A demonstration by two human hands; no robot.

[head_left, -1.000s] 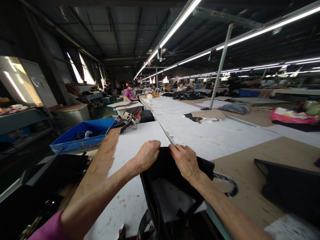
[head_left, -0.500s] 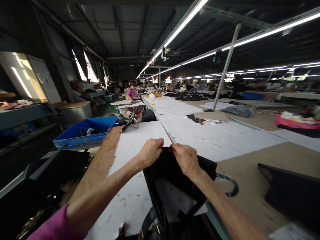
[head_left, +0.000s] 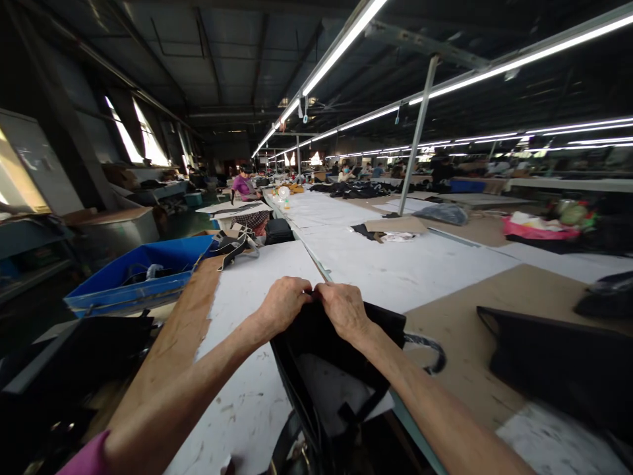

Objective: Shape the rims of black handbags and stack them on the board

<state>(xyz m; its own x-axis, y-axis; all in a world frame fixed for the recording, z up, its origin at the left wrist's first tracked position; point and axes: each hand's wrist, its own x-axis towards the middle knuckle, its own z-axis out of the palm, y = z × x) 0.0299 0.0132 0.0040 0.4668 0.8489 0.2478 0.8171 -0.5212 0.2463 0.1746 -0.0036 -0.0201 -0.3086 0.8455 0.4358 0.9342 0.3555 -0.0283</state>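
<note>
- Centrally, a black handbag (head_left: 316,335) is directly in front of the wearer, over a worktable covered with white paper (head_left: 247,389); its base is in shadow, so how it is supported cannot be told.
- Both bare hands meet at the bag's far rim, knuckles up and almost touching. The left hand (head_left: 285,305) has its fingers curled tightly on the edge; the right hand (head_left: 343,311) pinches it just beside.
- Gripping so close together probably keeps that short stretch of rim firm and level. The opening faces the wearer, presumably for a view inside.
- Within the bag's outline are a pale area, perhaps lining or paper, and a dark strap crossing it.
- One handle (head_left: 440,353) loops out to the right, apparently wrapped in clear plastic, likely against scuffs.
- To the left, a blue bin (head_left: 133,296) holds dark pieces and one item that looks plastic-wrapped; it is near enough to suggest handy storage.
- Farther right, a pink basin (head_left: 539,229) holds crumpled white material, too small to identify.
- Nearer right, a flat black piece (head_left: 544,356) lies on brown board (head_left: 440,323), apart from the hands.
- Beyond the bin, a co-worker in purple (head_left: 243,187) is at another table.
</note>
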